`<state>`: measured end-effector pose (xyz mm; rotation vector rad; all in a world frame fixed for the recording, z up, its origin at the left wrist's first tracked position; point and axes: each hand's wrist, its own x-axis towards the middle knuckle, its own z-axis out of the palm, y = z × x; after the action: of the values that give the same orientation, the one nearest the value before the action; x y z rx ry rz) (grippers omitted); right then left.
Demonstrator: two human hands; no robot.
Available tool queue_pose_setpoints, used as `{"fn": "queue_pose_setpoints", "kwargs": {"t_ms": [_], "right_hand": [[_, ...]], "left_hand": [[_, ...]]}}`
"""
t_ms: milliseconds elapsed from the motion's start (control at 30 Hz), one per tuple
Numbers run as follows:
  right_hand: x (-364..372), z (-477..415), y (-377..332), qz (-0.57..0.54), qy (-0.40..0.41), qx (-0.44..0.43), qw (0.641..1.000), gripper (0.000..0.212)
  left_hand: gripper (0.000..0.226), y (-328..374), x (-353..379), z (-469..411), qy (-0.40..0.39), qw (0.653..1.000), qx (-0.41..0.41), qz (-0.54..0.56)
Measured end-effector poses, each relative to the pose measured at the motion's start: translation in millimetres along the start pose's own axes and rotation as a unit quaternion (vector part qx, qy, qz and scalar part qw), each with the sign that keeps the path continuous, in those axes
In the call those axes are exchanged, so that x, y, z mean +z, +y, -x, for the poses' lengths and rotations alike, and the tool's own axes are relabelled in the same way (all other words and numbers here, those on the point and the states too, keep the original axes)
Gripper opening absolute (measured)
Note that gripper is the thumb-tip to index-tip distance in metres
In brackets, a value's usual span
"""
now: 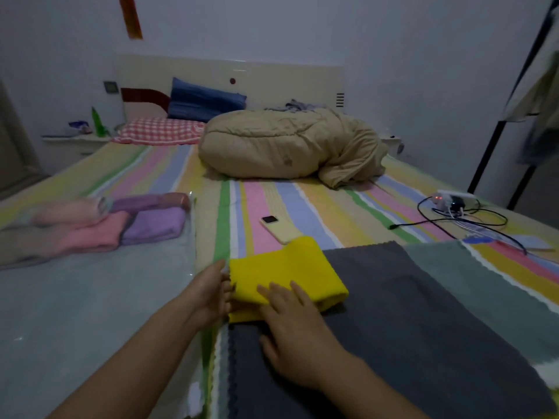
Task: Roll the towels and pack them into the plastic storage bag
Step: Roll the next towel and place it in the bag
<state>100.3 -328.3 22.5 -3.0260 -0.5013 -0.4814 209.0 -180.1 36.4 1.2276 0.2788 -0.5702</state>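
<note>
Yellow towel (287, 273): folded over, lying on the grey towel (408, 313), directly between the hands and reaching a little ahead of both.
Left hand (208, 294): fingertips at the yellow towel's left edge; pinching or merely touching, cannot tell.
Right hand (298, 328): spread flat with straight fingers, pressing down on the near part of the yellow towel.
Hands together: close, parted only by the towel's near-left corner.
Handling (judged): light, soft and limp; no stiffness to hold a shape, so probably apt to unfold once released; fuzzy nap likely to cling to the grey towel beneath, not slide.
Where to hold (judged): along the near folded edge, one hand at each end, palms keeping pressure on the roll.
Bag (90, 297): clear plastic, lying flat to the left of the left hand.
Rolls (121, 228): pink and purple, inside the bag, well ahead and left of the left hand.
Green towel (484, 267): flat under the grey towel, right of the right hand.
</note>
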Motion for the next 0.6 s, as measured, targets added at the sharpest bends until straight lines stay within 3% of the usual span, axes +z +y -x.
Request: {"fn": "queue_pose_setpoints", "kwargs": {"t_ms": [100, 167, 233, 333, 433, 467, 567, 600], "right_hand": [[12, 5, -5, 0.004, -0.054, 0.004, 0.999, 0.044], [9, 4, 0, 0.003, -0.062, 0.0, 0.998, 0.047], [2, 3, 5, -0.068, -0.097, -0.019, 0.993, 0.055], [-9, -1, 14, -0.213, -0.024, 0.02, 0.977, 0.051], [-14, -10, 35, -0.173, 0.097, 0.073, 0.977, 0.041], [-14, -13, 42, -0.132, 0.09, 0.082, 0.984, 0.046], [-10, -17, 64, -0.048, -0.049, 0.131, 0.989, 0.105], [-6, -16, 69, -0.04, -0.085, 0.148, 0.985, 0.115]], "left_hand": [[0.019, -3, -1, -5, 0.041, 0.996, 0.054, -0.066], [0.051, -8, -2, -9, 0.068, 0.978, 0.147, -0.132], [0.065, -10, -1, -8, 0.041, 0.949, 0.225, -0.216], [0.05, -7, 0, -8, 0.042, 0.908, 0.274, -0.314], [0.045, -4, -4, -11, 0.035, 0.909, 0.278, -0.31], [0.046, -3, -5, -11, 0.035, 0.91, 0.271, -0.313], [0.031, 4, -8, -15, 0.038, 0.931, 0.214, -0.293], [0.026, 8, -8, -15, 0.047, 0.939, 0.189, -0.283]]}}
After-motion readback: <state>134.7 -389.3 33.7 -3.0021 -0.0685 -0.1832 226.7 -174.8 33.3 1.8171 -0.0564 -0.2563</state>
